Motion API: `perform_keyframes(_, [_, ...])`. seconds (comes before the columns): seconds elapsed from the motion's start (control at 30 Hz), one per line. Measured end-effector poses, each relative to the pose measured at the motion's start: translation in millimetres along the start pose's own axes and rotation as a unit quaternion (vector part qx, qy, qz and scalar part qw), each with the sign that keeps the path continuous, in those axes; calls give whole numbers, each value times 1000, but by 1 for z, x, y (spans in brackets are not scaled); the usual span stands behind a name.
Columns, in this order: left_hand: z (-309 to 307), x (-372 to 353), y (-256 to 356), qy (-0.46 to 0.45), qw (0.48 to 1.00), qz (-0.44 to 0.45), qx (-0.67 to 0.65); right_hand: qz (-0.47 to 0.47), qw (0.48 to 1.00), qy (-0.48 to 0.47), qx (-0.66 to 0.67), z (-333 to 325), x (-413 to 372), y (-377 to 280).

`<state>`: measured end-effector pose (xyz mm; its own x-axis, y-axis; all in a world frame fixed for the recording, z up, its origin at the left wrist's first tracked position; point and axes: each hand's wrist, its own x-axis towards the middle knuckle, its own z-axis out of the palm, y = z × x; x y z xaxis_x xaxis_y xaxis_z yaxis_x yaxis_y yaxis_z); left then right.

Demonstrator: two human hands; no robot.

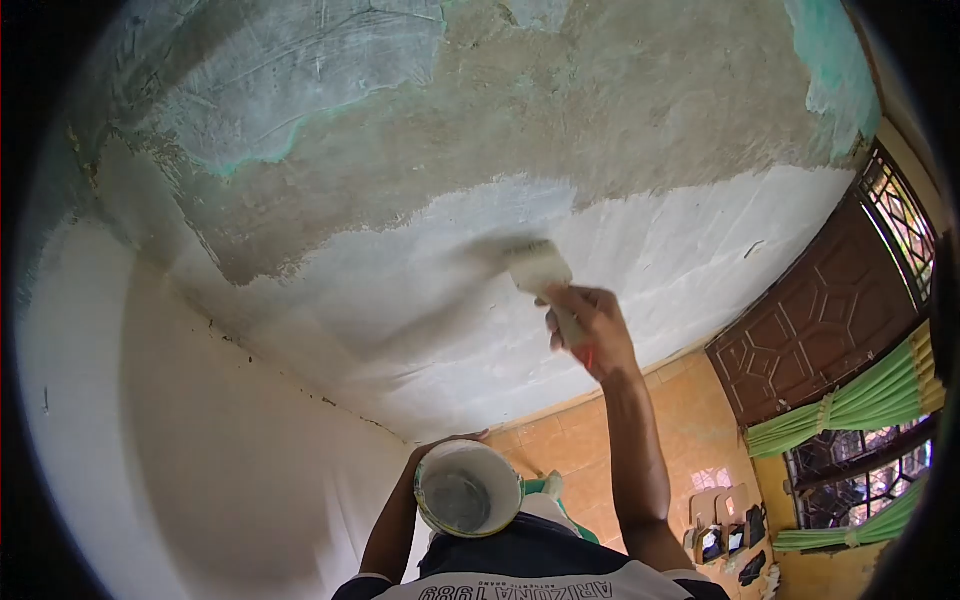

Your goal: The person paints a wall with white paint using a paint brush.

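Observation:
My right hand (592, 325) is closed around the handle of a wide paintbrush (541, 266), raised against the wall (480, 225). The bristles are at the white painted area, just below its ragged upper edge. A white bucket (504, 477) with whitish paint (458, 502) in its bottom is close to my chest. My left hand (462, 437) reaches round the bucket's far side and holds it; most of its fingers are hidden behind the rim.
Bare grey plaster (650, 110) and flaking green paint (832, 80) cover the upper wall. A white side wall (240, 450) meets it at left. Right are a brown door (810, 310), green curtains (850, 405) and a small shelf (722, 515) on the orange tiled floor (660, 440).

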<state>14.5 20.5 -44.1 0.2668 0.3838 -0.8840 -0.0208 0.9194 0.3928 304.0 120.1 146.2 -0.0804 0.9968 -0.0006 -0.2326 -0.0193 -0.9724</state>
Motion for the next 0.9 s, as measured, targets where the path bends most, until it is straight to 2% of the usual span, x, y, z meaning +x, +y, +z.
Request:
perform_keyframes(0.13, [2, -1, -10, -1, 1000, -3, 8, -45, 994, -9, 98, 19, 12, -62])
perform_keyframes(0.27, [0, -1, -12, -4, 1000, 0, 11, -88, 992, -13, 84, 31, 4, -102])
perform_keyframes(0.33, [-4, -4, -19, -6, 1000, 2, 8, -124, 991, -46, 20, 29, -3, -112])
perform_keyframes(0.37, [-5, -1, -17, -6, 1000, 3, 6, -134, 991, -6, -13, 33, -2, -106])
perform_keyframes(0.4, [-10, -2, -27, -6, 1000, 2, 5, -134, 991, -7, -12, 36, 0, -98])
perform_keyframes(0.47, [-2, -2, -10, -8, 1000, 3, 5, -94, 995, 15, -23, 36, 7, -74])
perform_keyframes(0.77, [2, 3, -5, -19, 1000, 6, 12, 14, 1000, 8, -2, -6, -1, 22])
perform_keyframes(0.87, [6, 5, -3, -24, 1000, 7, 15, 26, 999, 30, -2, -4, -5, 16])
perform_keyframes(0.9, [7, 11, -6, -26, 1000, 6, 16, 5, 1000, 23, 10, -2, -2, 4])
